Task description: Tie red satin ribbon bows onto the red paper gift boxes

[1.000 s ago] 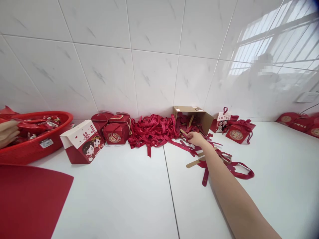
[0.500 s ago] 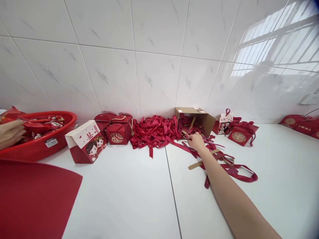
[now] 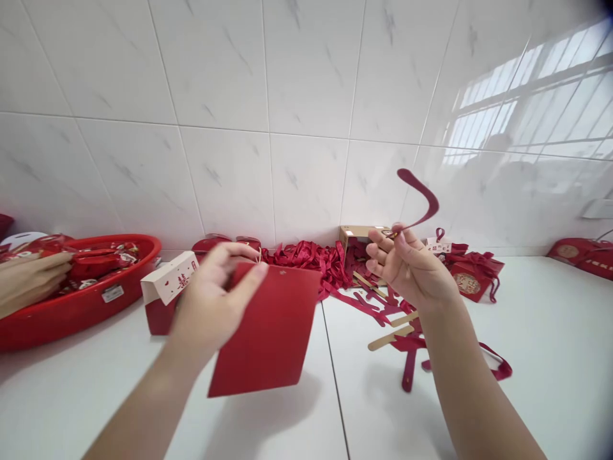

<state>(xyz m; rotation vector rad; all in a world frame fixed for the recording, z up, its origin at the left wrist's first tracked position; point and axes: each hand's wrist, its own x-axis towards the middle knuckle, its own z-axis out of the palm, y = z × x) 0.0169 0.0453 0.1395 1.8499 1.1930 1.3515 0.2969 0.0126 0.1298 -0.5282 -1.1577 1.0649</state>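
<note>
My left hand [image 3: 215,300] is raised over the white counter and pinches the top edge of a flat red card sheet [image 3: 268,332], which hangs tilted below it. My right hand [image 3: 407,265] is lifted to the right, fingers closed on one end of a curved red paper strip [image 3: 421,198] that arcs upward. Below and behind the right hand lie more red strips and tan strips [image 3: 393,335] spilling from a tipped cardboard box [image 3: 359,239]. A pile of red ribbons [image 3: 306,259] lies against the wall between the hands.
A red basket [image 3: 71,306] of red packets stands at the left, with another person's hand [image 3: 29,281] at it. A red-and-white gift box [image 3: 165,291] stands behind my left hand. Small red boxes [image 3: 472,278] sit at the right, more [image 3: 582,252] at the far right edge.
My right hand has lifted from the strips by the cardboard box, carrying one red strip upward. My left hand has come into view holding up the red card sheet that lay at the lower left.
</note>
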